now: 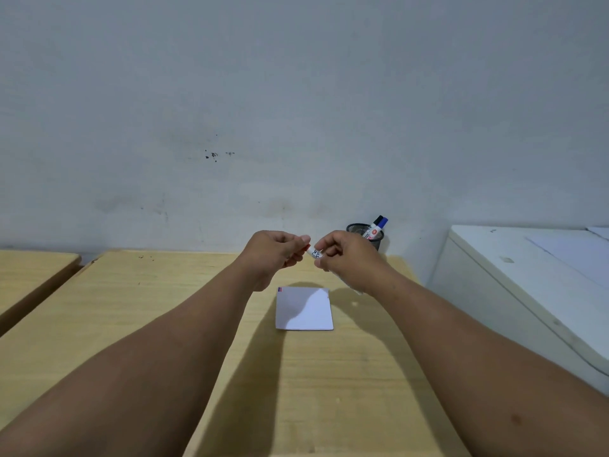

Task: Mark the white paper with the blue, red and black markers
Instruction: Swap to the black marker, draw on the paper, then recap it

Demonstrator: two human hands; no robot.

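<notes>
Now both hands, left (275,250) and right (346,258), grip one marker (314,253) (two more in cup (365,233)).

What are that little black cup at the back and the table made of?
The black pen cup looks like metal wire mesh with a matte black finish: its wall shows a fine see-through grid, though plastic mesh can't be ruled out. The table looks like pale wood or a wood-look laminate: faint grain lines run across a smooth, low-sheen top, so which of the two is unclear.
</notes>
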